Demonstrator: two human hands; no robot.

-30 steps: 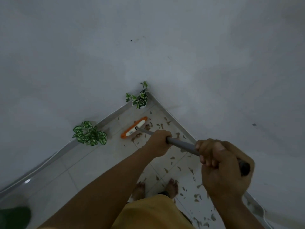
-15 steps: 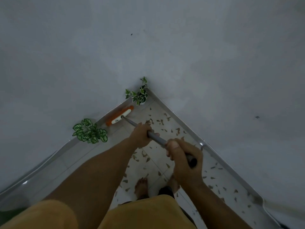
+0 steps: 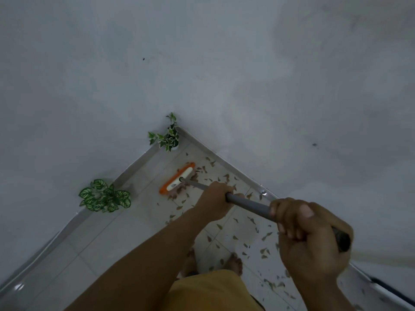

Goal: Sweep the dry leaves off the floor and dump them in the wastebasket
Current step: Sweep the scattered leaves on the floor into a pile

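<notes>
I hold a broom with a grey handle (image 3: 249,203) in both hands. Its orange and white head (image 3: 177,181) rests on the white tiled floor (image 3: 94,248) near the room's corner. My left hand (image 3: 215,199) grips the handle low down. My right hand (image 3: 310,239) grips it near the dark top end. Dry brown leaves (image 3: 265,250) lie scattered over the tiles, with a small bunch (image 3: 197,173) right at the broom head. No wastebasket is in view.
Two grey walls meet at the corner, where a small potted ivy (image 3: 169,138) stands. A second green plant (image 3: 104,197) sits against the left wall. My bare feet (image 3: 234,263) stand on the tiles below the handle. A pipe or cable (image 3: 386,290) runs along the right wall's base.
The broom head has come back from the left wall's skirting towards me and to the right, dragging leaves with it. My right hand has risen closer to the camera.
</notes>
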